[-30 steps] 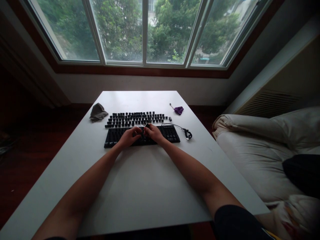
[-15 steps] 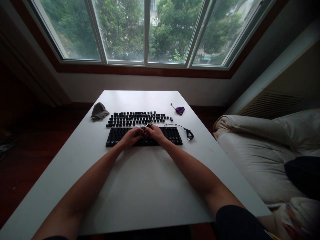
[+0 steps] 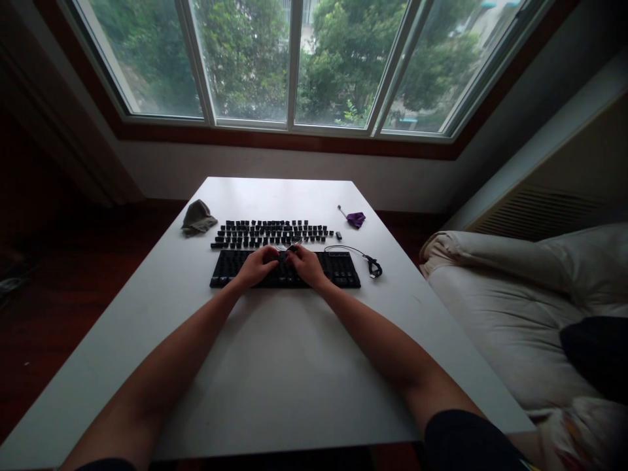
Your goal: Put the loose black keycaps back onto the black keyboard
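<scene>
A black keyboard [image 3: 338, 267] lies crosswise on the white table, with both my hands over its middle. My left hand [image 3: 258, 265] rests at the keyboard left of centre, its fingers curved and the thumb apart from them; I see nothing held in it. My right hand [image 3: 305, 263] is closed on a small dark tool with thin wire at its end, which looks like a keycap puller [image 3: 293, 248]. The fingertips hide part of it and the keys underneath. Just behind the keyboard, several loose black keycaps [image 3: 272, 231] stand in rows.
A grey cloth [image 3: 198, 218] lies at the table's left edge. To the right are a purple cloth [image 3: 356, 220] with a thin brush-like stick [image 3: 341, 210] and the coiled cable [image 3: 373, 267]. One small black piece [image 3: 338, 235] sits beside the keycap rows. A beige sofa [image 3: 490, 288] stands right.
The view has shifted slightly. My left fingers have drawn a little away from the right hand, and the keycap puller sits lower and flatter in my right fingers.
</scene>
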